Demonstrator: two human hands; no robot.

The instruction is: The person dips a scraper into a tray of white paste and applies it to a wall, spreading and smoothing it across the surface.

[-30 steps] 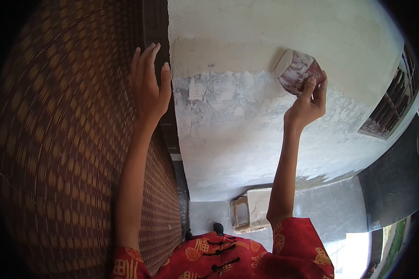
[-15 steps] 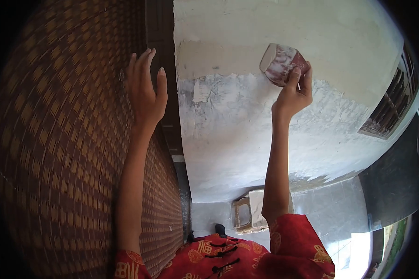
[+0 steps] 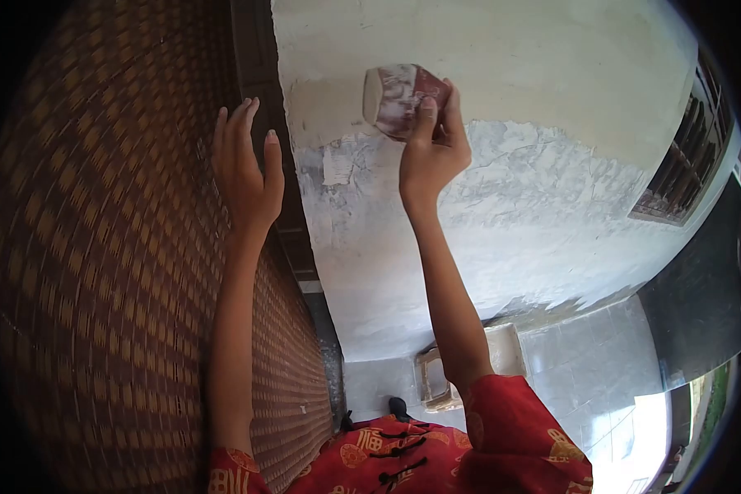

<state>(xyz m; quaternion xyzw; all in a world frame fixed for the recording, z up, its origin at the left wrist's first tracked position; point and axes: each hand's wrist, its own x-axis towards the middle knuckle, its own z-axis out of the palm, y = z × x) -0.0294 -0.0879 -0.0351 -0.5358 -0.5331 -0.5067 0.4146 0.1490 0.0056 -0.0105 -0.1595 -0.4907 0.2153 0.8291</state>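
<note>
My right hand [image 3: 435, 160] holds a reddish-brown, white-smeared piece of what looks like folded sandpaper [image 3: 397, 103] against the plastered wall [image 3: 502, 49]. The thumb presses on its near face, with the fingers behind its right edge. A pale strip runs down the piece's left side. My left hand [image 3: 249, 169] is raised with its fingers stretched out and thumb apart, holding nothing. It is next to the woven panel [image 3: 99, 247] on the left. Below the sandpaper, the wall has a rough band of patchy white and grey [image 3: 519, 165].
A dark door or frame [image 3: 259, 90] stands between the woven panel and the wall's edge. Down on the grey tiled floor [image 3: 568, 370] is a worn stool-like piece [image 3: 506, 346], partly behind my right arm. A slatted window opening [image 3: 687, 156] is at right.
My right hand has moved left along the wall with the sandpaper. My left hand has dropped slightly and stays stretched out. The view has shifted a little.
</note>
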